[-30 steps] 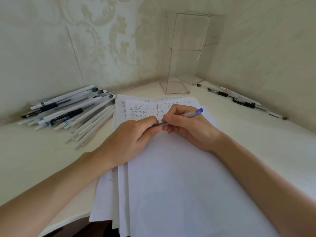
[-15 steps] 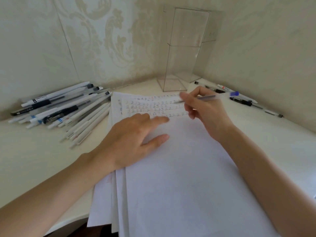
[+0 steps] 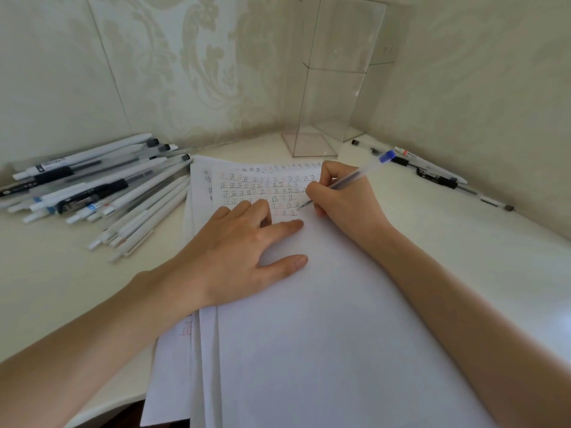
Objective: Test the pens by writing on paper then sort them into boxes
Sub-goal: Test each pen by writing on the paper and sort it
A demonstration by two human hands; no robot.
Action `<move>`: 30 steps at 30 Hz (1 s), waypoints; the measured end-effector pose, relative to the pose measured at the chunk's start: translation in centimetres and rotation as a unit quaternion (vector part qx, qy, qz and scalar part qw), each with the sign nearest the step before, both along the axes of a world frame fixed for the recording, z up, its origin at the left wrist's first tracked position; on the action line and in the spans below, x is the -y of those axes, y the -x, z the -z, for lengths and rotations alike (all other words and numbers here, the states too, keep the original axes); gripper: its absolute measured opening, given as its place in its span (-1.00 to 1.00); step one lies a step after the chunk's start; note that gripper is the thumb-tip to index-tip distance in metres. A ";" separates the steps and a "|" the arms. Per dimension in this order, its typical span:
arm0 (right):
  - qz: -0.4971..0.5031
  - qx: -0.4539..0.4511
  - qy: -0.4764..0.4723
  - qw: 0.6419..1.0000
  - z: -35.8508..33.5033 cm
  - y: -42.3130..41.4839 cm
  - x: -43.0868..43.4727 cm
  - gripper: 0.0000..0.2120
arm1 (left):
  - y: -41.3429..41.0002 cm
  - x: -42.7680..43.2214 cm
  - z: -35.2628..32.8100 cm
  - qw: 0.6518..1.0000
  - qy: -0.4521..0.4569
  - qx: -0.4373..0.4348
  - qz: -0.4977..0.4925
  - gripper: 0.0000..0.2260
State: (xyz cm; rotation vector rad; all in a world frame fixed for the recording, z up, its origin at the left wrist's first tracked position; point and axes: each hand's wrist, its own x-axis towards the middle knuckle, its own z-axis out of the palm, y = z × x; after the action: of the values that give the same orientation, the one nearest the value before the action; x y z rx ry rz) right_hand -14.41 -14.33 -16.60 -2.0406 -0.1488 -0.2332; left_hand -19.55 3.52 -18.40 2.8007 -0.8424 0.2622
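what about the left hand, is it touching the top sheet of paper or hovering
Touching. The head view shows the left hand lying flat on the top sheet, straight fingers and thumb resting directly on the paper with no gap.

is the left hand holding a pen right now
No, the left hand lies flat on the paper with straight fingers, while the right hand grips the blue-capped pen.
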 end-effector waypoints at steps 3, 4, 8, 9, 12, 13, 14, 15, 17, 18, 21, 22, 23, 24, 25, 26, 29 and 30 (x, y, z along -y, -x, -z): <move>0.001 0.002 0.004 1.000 0.1 -0.1 -0.1 -0.82 | 0.0 0.1 -0.1 1.000 0.001 -0.008 0.000 -0.33; 0.005 0.003 0.005 1.000 0.1 -0.2 -0.1 -0.84 | 0.0 0.1 -0.2 1.000 0.001 -0.009 0.000 -0.33; 0.015 0.003 -0.002 1.000 0.1 -0.2 0.1 -0.82 | 0.0 0.1 -0.2 1.000 0.000 -0.010 -0.002 -0.34; 0.015 0.002 -0.004 1.000 0.1 -0.1 0.1 -0.81 | 0.1 0.1 -0.2 1.000 0.001 -0.011 -0.002 -0.34; 0.011 -0.004 0.002 1.000 0.1 -0.1 0.0 -0.80 | 0.1 0.0 -0.3 1.000 0.008 -0.013 0.000 -0.35; 0.010 -0.007 0.004 1.000 0.1 -0.1 -0.1 -0.81 | 0.1 0.1 -0.3 1.000 0.008 -0.013 0.001 -0.34; 0.011 -0.008 0.004 1.000 0.1 -0.2 -0.1 -0.82 | 0.1 0.1 -0.3 1.000 0.006 -0.014 0.000 -0.34; 0.012 -0.009 0.003 1.000 0.1 -0.2 0.0 -0.82 | 0.1 0.1 -0.3 1.000 0.005 -0.014 0.000 -0.34; 0.016 -0.006 -0.002 1.000 0.1 -0.2 0.0 -0.81 | 0.0 0.1 -0.3 1.000 0.005 -0.015 -0.001 -0.34; 0.016 -0.005 -0.004 1.000 0.1 -0.2 0.0 -0.80 | 0.1 0.0 -0.3 1.000 0.006 -0.014 -0.001 -0.34; 0.015 -0.003 0.000 1.000 0.2 -0.3 0.0 -0.81 | 0.1 0.1 -0.2 1.000 0.007 -0.014 -0.001 -0.34; 0.015 -0.003 -0.002 1.000 0.2 -0.3 0.1 -0.83 | 0.0 0.1 -0.2 1.000 0.008 -0.014 0.000 -0.34; 0.013 -0.003 -0.007 1.000 0.2 -0.3 0.1 -0.83 | 0.1 0.1 -0.2 1.000 0.009 -0.014 0.001 -0.34; 0.012 -0.002 -0.013 1.000 0.2 -0.3 0.1 -0.82 | 0.1 0.0 -0.2 1.000 0.010 -0.015 0.001 -0.35; 0.010 -0.001 -0.016 1.000 0.2 -0.2 0.1 -0.80 | 0.1 0.0 -0.2 1.000 0.012 -0.016 0.001 -0.35; 0.007 0.000 -0.015 1.000 0.2 -0.2 0.1 -0.78 | 0.1 0.0 -0.3 1.000 0.014 -0.017 0.001 -0.35; -0.002 -0.003 -0.005 1.000 0.2 -0.1 0.0 -0.75 | 0.1 0.0 -0.2 1.000 0.016 -0.017 0.003 -0.34; -0.004 -0.005 -0.006 1.000 0.2 -0.1 0.0 -0.74 | 0.1 0.0 -0.3 1.000 0.018 -0.016 0.004 -0.35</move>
State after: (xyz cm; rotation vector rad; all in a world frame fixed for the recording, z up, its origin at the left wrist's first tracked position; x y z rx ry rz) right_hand -14.27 -14.31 -16.75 -2.0280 -0.1490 -0.2171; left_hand -19.61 3.48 -18.15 2.7606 -0.8321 0.2291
